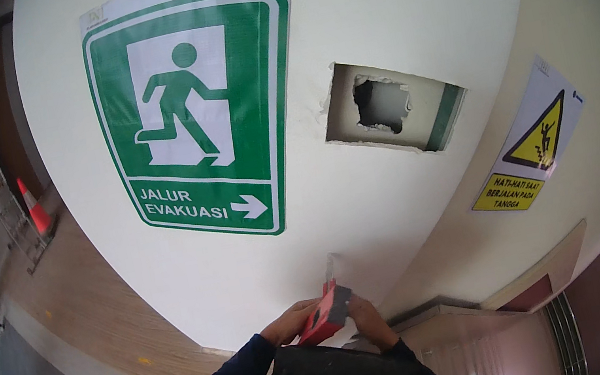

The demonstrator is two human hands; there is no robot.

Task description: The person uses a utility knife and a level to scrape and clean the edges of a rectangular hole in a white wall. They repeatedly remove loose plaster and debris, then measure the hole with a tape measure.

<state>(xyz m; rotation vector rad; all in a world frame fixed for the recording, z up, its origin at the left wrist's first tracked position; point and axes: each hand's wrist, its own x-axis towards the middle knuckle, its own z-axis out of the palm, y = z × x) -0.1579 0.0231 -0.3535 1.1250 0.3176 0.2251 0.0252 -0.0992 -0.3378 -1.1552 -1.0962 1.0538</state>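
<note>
— What hangs on the white wall (380, 4)?
— A green rectangular exit sign (195, 117) at left, a broken rectangular hole (392, 107) beside it, a yellow triangular warning sign (534, 146) at right.
— And below?
— The left hand (289, 323) and right hand (367, 320) both grip 1 red box (325, 315) with a clear flap, low against the wall; an orange cone (36, 208) stands far left.

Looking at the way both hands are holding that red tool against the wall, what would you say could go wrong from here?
1. The left hand and right hand both hold the red tool right against the white wall; a slip might scratch the paint.
2. The broken hole above has ragged edges, so the surface around it may crumble further if disturbed.
3. The green exit sign hangs close by and looks easy to tear.
</note>
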